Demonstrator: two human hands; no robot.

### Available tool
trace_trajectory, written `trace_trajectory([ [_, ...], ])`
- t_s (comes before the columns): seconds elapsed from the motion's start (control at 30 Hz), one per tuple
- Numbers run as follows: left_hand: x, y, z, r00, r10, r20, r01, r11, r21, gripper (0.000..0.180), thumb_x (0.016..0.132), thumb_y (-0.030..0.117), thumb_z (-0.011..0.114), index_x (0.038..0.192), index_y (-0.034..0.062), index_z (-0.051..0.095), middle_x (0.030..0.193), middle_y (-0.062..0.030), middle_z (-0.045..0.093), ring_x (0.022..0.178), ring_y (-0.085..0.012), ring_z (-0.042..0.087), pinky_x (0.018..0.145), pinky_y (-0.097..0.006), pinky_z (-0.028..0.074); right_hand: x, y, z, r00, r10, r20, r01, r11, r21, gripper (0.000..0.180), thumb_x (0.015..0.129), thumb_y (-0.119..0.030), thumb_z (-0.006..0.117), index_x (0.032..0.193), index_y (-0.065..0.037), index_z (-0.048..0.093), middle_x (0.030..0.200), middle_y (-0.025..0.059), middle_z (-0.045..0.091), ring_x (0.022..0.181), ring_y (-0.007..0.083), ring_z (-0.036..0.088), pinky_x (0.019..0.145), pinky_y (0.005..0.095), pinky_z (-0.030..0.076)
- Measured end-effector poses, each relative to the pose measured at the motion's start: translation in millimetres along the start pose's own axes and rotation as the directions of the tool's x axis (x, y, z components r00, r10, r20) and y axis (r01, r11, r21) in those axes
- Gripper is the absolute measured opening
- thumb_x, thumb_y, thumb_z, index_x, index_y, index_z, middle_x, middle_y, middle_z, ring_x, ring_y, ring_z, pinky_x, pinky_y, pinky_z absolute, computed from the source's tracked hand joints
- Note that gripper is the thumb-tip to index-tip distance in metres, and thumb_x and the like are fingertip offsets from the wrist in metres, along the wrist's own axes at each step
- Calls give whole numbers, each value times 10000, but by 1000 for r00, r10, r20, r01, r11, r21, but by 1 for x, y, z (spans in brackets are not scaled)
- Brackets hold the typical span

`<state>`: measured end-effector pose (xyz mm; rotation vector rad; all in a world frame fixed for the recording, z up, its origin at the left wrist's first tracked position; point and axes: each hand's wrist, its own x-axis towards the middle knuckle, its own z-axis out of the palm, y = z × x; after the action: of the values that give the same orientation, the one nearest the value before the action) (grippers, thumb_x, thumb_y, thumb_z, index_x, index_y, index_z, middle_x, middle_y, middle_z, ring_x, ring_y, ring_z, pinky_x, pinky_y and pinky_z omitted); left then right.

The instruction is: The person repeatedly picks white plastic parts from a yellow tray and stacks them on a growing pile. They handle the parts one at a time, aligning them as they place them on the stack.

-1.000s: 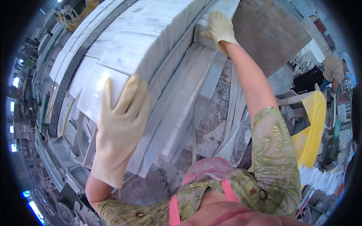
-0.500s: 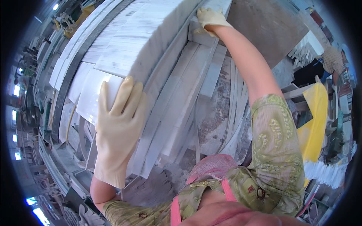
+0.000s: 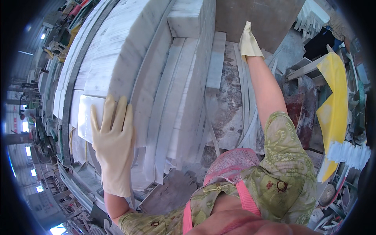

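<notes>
My left hand (image 3: 113,143), in a cream rubber glove, lies with its fingers stretched and spread. Its fingertips touch a glossy white stone tile (image 3: 85,117) and the near end of a long row of stacked white, grey-veined slabs (image 3: 127,58). My right hand (image 3: 250,42), gloved alike, reaches out to the far right, clear of the slabs. It is seen narrow and edge-on, so its fingers and anything in them are hidden. Left of it stands a shorter block of upright slabs (image 3: 185,24), above long pale stone strips (image 3: 172,82).
A brown board (image 3: 254,19) stands beyond my right hand. Thin strips (image 3: 243,90) lie on the stained floor (image 3: 225,113). A yellow sheet (image 3: 333,98) hangs at the right, beside stone offcuts (image 3: 348,152). A dark rail (image 3: 74,66) runs along the stack's left side.
My right hand has come away from the far slabs and swung right over the floor. My left hand stays at the glossy tile. The whole view has shifted a little.
</notes>
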<state>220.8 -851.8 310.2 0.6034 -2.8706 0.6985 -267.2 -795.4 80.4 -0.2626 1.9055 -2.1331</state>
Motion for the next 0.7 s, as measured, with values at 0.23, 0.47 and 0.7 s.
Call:
trace_trajectory([
  [0.23,2,-5,2,999,30,-43,-30,999,-16,417,772,89,688,1187,60,711,1346,-63,664,1374,-300,528,1205,-592,342,-33,-48,114,988,-139,71,155,832,-533,805,955,-616,450,1479,-8,509,1494,217,546,1413,327,492,1193,430,315],
  [0.47,1,-4,4,1000,4,-5,-4,1000,-6,366,779,81,685,1141,54,723,1304,-64,684,1354,-299,548,1181,-601,370,1,-58,142,982,-181,56,186,856,-482,819,893,-563,536,1475,11,482,1500,245,515,1410,332,482,1168,415,359],
  [0.7,2,-1,3,1000,-15,21,15,1000,0,401,784,121,693,1176,46,723,1335,-77,673,1364,-339,536,1196,-611,352,47,-14,99,996,-40,84,60,965,-253,933,956,-705,340,1550,13,375,1591,222,416,1489,317,375,1211,407,298],
])
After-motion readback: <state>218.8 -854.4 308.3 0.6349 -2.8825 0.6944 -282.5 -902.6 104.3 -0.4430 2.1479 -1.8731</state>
